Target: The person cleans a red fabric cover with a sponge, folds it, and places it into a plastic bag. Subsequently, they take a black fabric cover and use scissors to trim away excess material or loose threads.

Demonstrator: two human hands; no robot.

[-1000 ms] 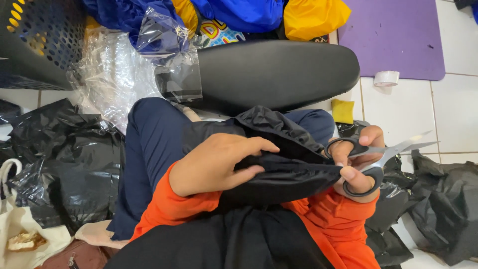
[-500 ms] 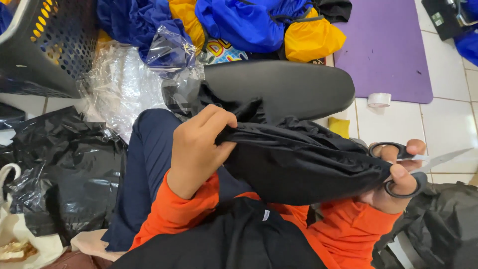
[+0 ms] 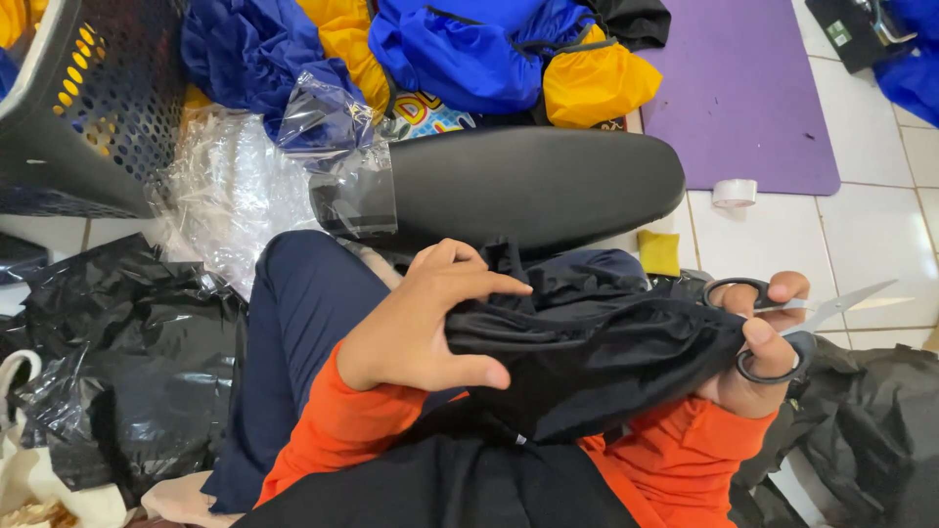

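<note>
Black cloth (image 3: 597,367): bunched on the lap at the picture's centre, stretched between both hands; half a second ago it spread wider and higher, now it is gathered lower and tighter.
Left hand (image 3: 421,328): at 9 o'clock of the cloth, fingers curled, thumb under and fingers over, pinching the cloth's left end; earlier it gripped from above with the knuckles up, now the palm side turns toward the cloth.
Right hand (image 3: 758,357): at 3 o'clock of the cloth, fingers closed through the loops of the scissors (image 3: 782,318), also touching the cloth's right end.
Scissors: blades slightly apart, tips pointing to 3 o'clock; more of the handles shows now than before.
Black cushion (image 3: 533,181): at 12 o'clock of the cloth, lying across.
Basket (image 3: 88,108): dark, perforated, at 10 o'clock.
Clear plastic (image 3: 235,191): crumpled, between basket and cushion.
Purple mat (image 3: 743,88): at 1 o'clock, a tape roll (image 3: 734,192) just below its edge.
Black bags (image 3: 117,372): at 9 o'clock on the floor.
</note>
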